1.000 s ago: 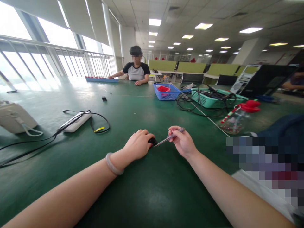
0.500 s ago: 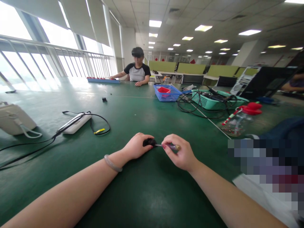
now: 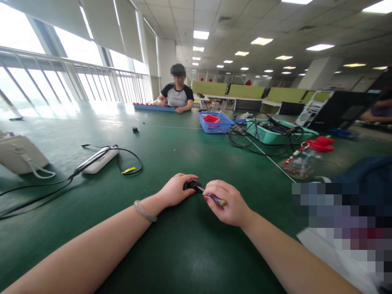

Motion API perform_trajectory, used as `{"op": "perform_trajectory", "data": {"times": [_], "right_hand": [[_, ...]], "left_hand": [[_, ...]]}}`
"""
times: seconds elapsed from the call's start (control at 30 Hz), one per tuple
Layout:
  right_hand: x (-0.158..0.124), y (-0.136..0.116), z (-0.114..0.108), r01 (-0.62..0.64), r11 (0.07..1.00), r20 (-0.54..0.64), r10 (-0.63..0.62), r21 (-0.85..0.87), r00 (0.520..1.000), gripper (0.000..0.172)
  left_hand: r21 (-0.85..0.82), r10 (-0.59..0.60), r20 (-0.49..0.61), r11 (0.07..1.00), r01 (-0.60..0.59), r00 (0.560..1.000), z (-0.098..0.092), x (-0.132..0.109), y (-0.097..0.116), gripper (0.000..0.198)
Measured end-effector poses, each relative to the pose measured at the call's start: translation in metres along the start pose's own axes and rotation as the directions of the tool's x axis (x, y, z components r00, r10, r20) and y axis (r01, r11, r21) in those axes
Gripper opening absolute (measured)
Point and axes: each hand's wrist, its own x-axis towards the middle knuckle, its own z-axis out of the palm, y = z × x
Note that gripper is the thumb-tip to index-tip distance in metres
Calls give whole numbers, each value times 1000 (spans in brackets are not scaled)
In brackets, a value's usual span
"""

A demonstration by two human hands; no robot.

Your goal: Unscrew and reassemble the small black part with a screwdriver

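Note:
On the green table, my left hand (image 3: 177, 190) is closed round a small black part (image 3: 192, 185), thumb on the near side and fingers on the far side. What kind of part it is I cannot make out. My right hand (image 3: 228, 203) grips a screwdriver (image 3: 218, 200) by its brownish, partly see-through handle. Its thin metal shaft points left and away from me, and the tip meets the right end of the black part. Fingers hide some of the part and of the handle.
To the left are a white power strip (image 3: 101, 160) with black cable and a beige case (image 3: 21, 153). Farther back lie a small black piece (image 3: 135, 130), a blue basket (image 3: 216, 125) and a green basket (image 3: 266, 136) with cables. A red-topped bottle (image 3: 306, 161) stands right. Opposite, a person (image 3: 177, 94) sits by a blue tray (image 3: 153, 108).
My right hand has tipped the screwdriver from nearly level to slanting, with its handle end lower and nearer me. Across the table, the blue tray has slid right and the person's arm has drawn in.

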Motion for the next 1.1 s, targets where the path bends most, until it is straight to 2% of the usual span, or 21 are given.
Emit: {"op": "perform_trajectory", "data": {"times": [0.13,0.27,0.4,0.53,0.67,0.8,0.93,1.1], "right_hand": [[1,-2,1,26,999,35,-24,-39,999,7],[2,-4,0,18,995,19,-16,-100,1000,4],[1,-3,-1,17,986,30,-12,-168,999,7],[1,-1,-1,91,978,129,-67,-186,989,13],[1,-1,0,193,961,246,-141,-200,959,24],[2,-3,4,242,944,312,-166,-224,936,30],[2,-6,5,260,925,339,-160,-275,927,22],[4,-8,4,229,902,302,-118,-366,946,18]], "left_hand": [[1,6,-8,1000,-6,1000,1,0,0,48],[3,6,-4,1000,-6,1000,0,0,1,46],[5,7,3,1000,-7,1000,-1,0,1,42],[-3,15,8,1000,-15,1000,-1,0,2,40],[-3,20,-1,1000,-20,1000,0,0,1,39],[-2,21,-9,1000,-21,1000,1,1,0,39],[-13,24,1,1000,-24,1000,1,2,-2,39],[-6,14,-26,1000,-14,1000,3,1,-3,43]]}}
